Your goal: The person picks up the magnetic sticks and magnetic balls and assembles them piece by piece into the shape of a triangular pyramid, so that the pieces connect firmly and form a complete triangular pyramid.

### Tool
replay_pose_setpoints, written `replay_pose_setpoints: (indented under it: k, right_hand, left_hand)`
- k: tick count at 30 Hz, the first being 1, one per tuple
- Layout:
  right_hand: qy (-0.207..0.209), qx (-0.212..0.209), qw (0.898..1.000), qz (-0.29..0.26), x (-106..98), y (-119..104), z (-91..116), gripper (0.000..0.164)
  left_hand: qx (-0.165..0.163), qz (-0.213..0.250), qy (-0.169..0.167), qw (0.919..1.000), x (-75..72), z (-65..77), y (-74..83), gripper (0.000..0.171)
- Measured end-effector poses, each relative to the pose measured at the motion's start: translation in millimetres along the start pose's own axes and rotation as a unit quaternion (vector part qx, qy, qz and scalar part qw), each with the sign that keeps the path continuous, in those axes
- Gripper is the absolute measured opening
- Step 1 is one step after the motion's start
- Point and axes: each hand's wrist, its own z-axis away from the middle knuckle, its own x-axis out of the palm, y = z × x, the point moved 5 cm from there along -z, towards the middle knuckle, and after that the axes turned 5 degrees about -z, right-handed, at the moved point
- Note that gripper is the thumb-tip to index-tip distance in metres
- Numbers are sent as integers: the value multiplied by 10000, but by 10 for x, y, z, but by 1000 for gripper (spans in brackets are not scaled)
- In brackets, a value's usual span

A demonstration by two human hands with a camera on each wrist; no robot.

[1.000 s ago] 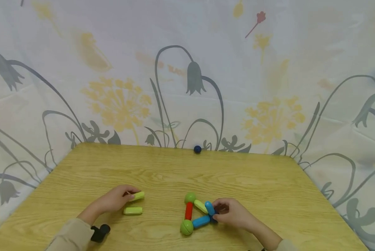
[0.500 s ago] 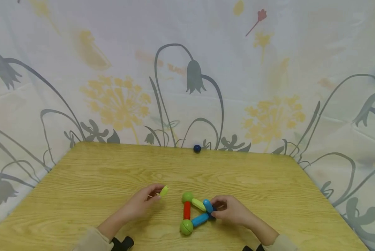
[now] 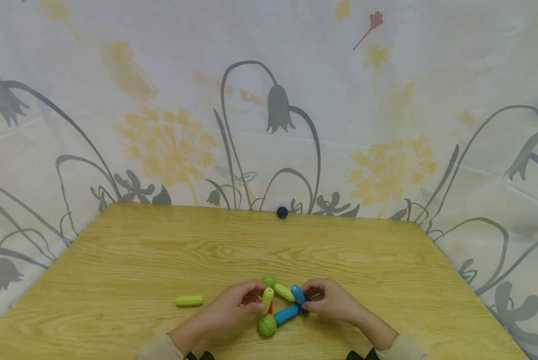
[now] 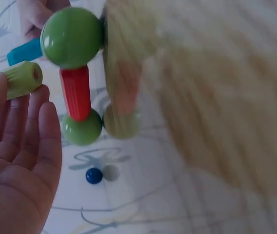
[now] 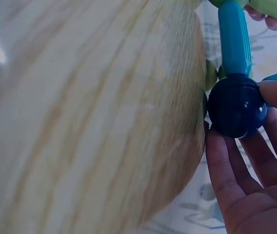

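Observation:
My left hand (image 3: 237, 302) pinches a yellow-green rod (image 3: 267, 300) between thumb and fingers, its lower end close over the near green ball (image 3: 267, 325). That ball belongs to a triangle of toy building rods and balls on the table. A red rod (image 4: 76, 92) links it to the far green ball (image 3: 269, 280). A blue rod (image 3: 287, 314) and another yellow-green rod (image 3: 284, 292) run to the dark blue ball (image 5: 237, 107) at the right corner. My right hand (image 3: 334, 300) grips this ball, from which a second blue rod (image 3: 298, 294) sticks up.
A loose yellow-green rod (image 3: 189, 301) lies on the wooden table (image 3: 160, 250) left of the triangle. Near the table's back edge sits a small dark blue ball (image 3: 282, 212). Behind the table hangs a flower-patterned cloth (image 3: 314, 75).
My left hand has lifted one of two yellow-green rods off the left side, carried it right and turned it upright over the near green ball. My right hand stays at the dark blue ball.

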Motion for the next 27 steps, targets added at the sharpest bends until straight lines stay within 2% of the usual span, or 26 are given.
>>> replay_pose_setpoints:
  k: [4, 10, 17, 22, 27]
  right_hand:
    - [26, -57, 9999, 91, 4, -19, -17, 19]
    - [-8, -182, 9997, 167, 20, -27, -53, 18]
    - [-188, -234, 9995, 42, 38, -39, -91, 19]
    - [-354, -278, 9990, -54, 37, -43, -115, 19]
    - [-465, -246, 9986, -89, 26, -45, -120, 18]
  left_hand:
    - [47, 96, -183, 9998, 89, -11, 44, 27]
    - [115, 7, -315, 9994, 163, -30, 91, 26]
    - [33, -71, -155, 9998, 192, -16, 105, 27]
    - [-17, -2, 165, 9999, -8, 93, 23, 23]
    - [16, -305, 471, 9984, -307, 287, -95, 23]
